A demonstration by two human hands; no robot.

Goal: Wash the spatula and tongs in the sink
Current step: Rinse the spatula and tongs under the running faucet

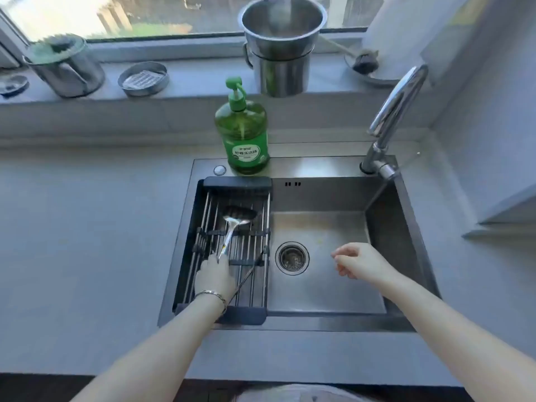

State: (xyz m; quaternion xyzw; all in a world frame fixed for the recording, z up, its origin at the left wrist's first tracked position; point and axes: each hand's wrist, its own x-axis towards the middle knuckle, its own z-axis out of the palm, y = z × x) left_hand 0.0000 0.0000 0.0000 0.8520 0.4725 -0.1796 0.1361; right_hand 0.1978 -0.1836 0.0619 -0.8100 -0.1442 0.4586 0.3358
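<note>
Green dish soap bottle (pixel 243 132) with pump top stands on the sink's back ledge at about 12 o'clock from the drying rack. Its label carries white characters on a green band, too blurred to read. Bottle looks nearly full of green liquid.

Steel sink (pixel 319 268), single basin, drain strainer (pixel 292 258) near its centre with dark bits in it. Basin floor shows a faint yellowish smear at 1 o'clock from the drain. Faucet (pixel 391 117) at the back right corner, spout arched over the counter side.

Black-framed drying rack (pixel 232 245) fills the left part of the basin. On it lies the spatula (pixel 233 224), steel, slotted head pointing to 12 o'clock, handle running down toward 6. Left hand (pixel 216 275) closed around the handle end, bracelet (pixel 213 295) on the wrist. A thin dark rod, possibly the tongs (pixel 246 275), lies across the rack just right of that hand; cannot tell for sure.

Right hand (pixel 359 261) hovers over the basin at 3 o'clock from the drain, fingers loosely curled, holding nothing.

Windowsill: stacked steel pots (pixel 281 50), upper one looks empty; a lidded steel kettle (pixel 65 68); a shallow round steel dish (pixel 143 78).
</note>
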